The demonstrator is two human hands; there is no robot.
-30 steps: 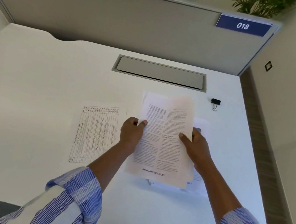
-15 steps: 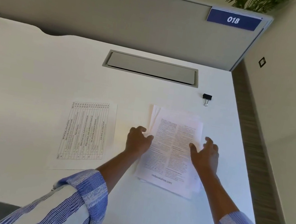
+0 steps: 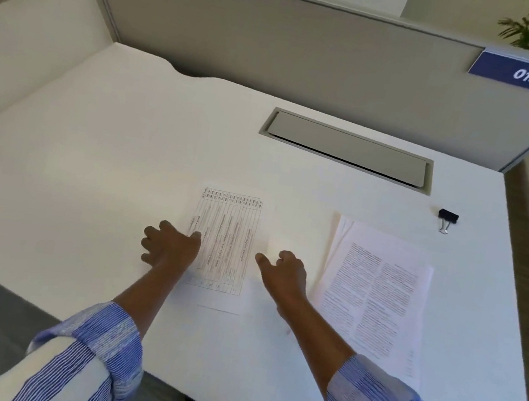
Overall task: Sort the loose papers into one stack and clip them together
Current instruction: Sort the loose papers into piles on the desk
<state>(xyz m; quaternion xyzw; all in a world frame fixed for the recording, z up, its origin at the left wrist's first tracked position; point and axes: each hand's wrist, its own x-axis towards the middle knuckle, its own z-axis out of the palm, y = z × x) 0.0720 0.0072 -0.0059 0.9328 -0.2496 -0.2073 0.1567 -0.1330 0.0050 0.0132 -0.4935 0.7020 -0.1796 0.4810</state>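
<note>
Closing in on the printed table sheet (image 3: 228, 246), lying flat on the desk (image 3: 87, 172) just left of the stack (image 3: 376, 297), with the binder clip (image 3: 447, 219) waiting beyond the stack's far right corner. Bracketing the sheet from both sides: left hand (image 3: 169, 247) resting at the edge farthest from the stack, fingers spread and relaxed, thumb tip touching the paper, gripping nothing; right hand (image 3: 286, 273) sitting between sheet and stack, thumb pointing at the sheet's margin, fingers loosely curled, holding nothing either, impossible to tell whether touching or hovering. Judging the step as gathering this sheet, seemingly the only one lying apart from the stack: working a thumb under one long edge rather than pinching the flat middle, lifting with both hands to avoid creasing, carrying it rightward onto the stack, squaring corners before reaching for the clip. Forearms angling in from nearer than the stack, wrists low, palms facing down.
</note>
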